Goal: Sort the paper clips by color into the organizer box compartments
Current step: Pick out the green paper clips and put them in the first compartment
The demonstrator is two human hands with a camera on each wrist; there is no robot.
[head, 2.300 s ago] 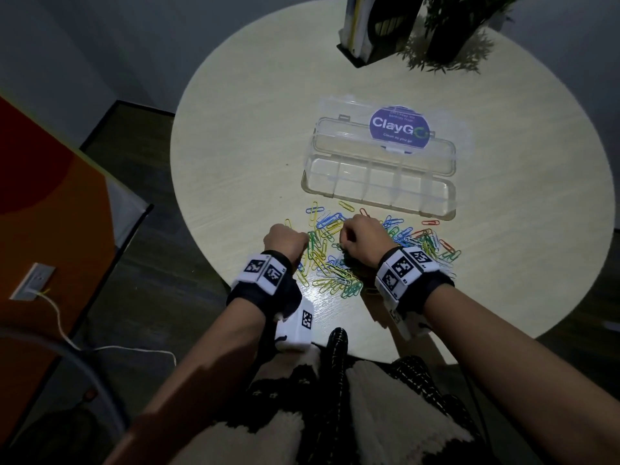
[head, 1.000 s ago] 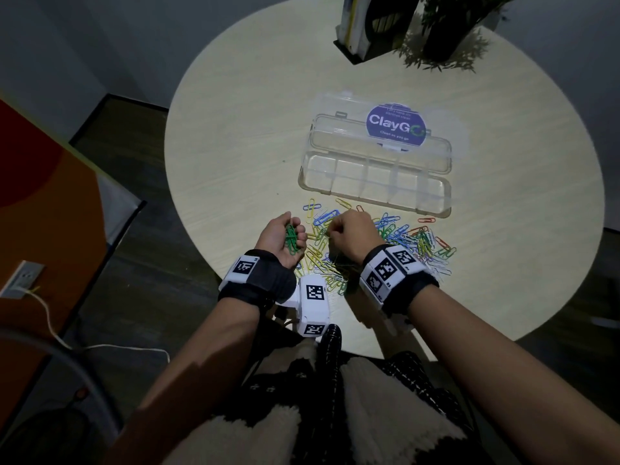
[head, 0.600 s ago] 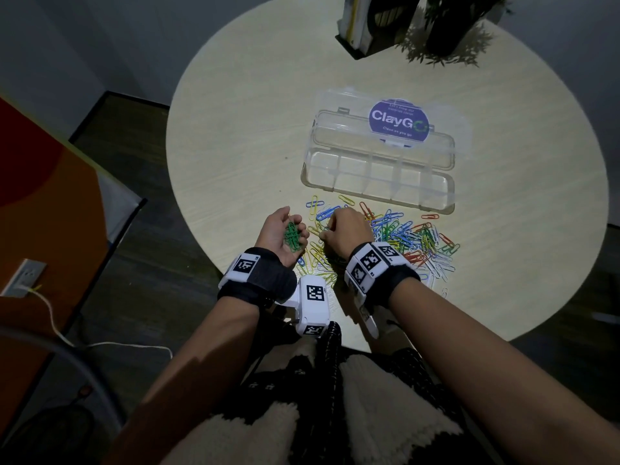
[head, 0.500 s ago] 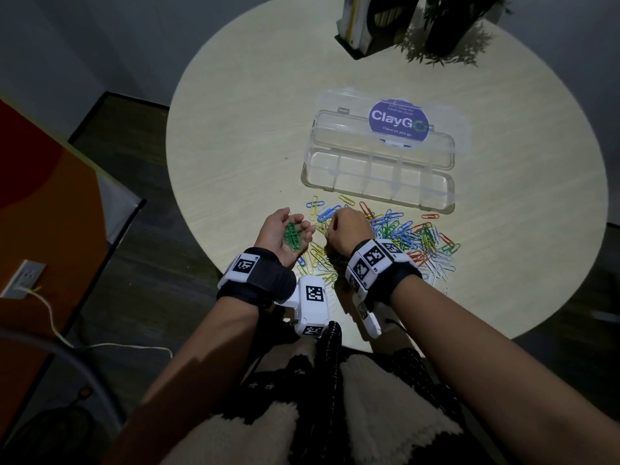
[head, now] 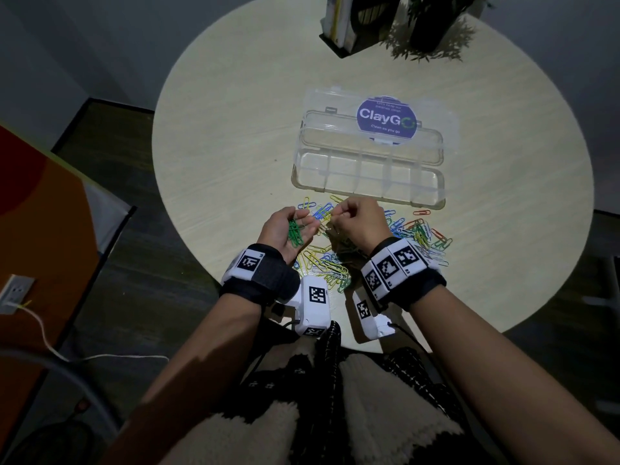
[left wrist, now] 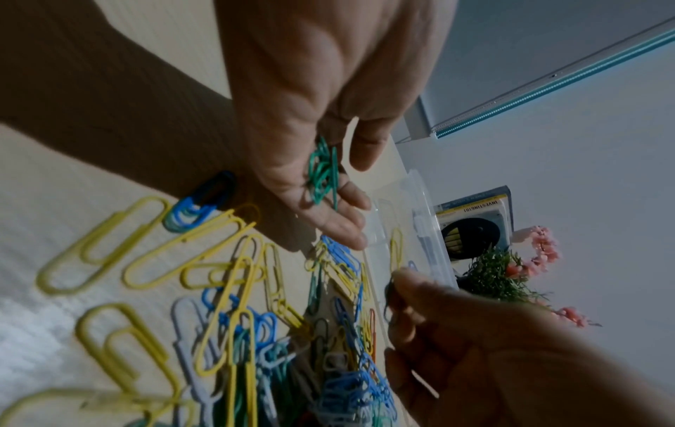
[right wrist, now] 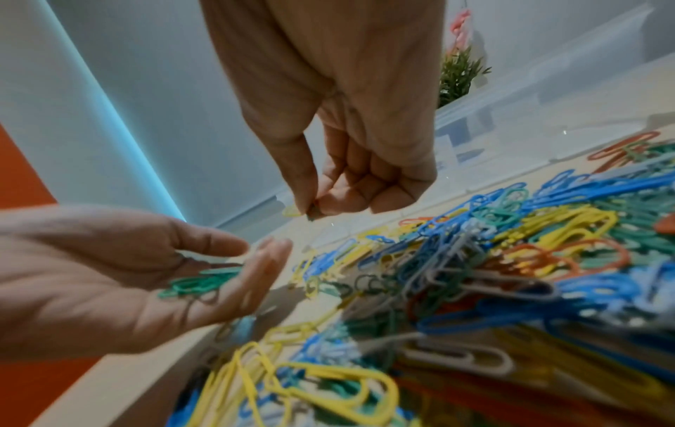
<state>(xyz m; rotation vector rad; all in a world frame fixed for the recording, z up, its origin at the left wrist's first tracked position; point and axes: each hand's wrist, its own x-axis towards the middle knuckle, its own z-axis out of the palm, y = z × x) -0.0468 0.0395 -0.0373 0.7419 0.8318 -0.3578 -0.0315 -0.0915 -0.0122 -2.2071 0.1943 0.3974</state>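
Observation:
A heap of mixed-colour paper clips [head: 416, 234] lies on the round table, just in front of the clear organizer box [head: 369, 194], whose lid [head: 385, 120] is folded back. My left hand [head: 292, 223] is turned palm up over the heap's left edge, and a small bunch of green clips [head: 295, 233] rests on its relaxed palm [left wrist: 323, 173]. My right hand [head: 352, 219] hovers just right of that palm. Its thumb and forefinger pinch one green clip [right wrist: 312, 214], and the other fingers are curled in. The box compartments look empty.
A black file holder [head: 349, 25] and a potted plant [head: 429, 31] stand at the table's far edge. An orange panel [head: 40, 229] with a wall socket and a white cable is on the left. The near table edge runs under my wrists.
My left hand rolled palm up, showing green clips. My right hand rose off the heap and moved left toward that palm with a clip pinched.

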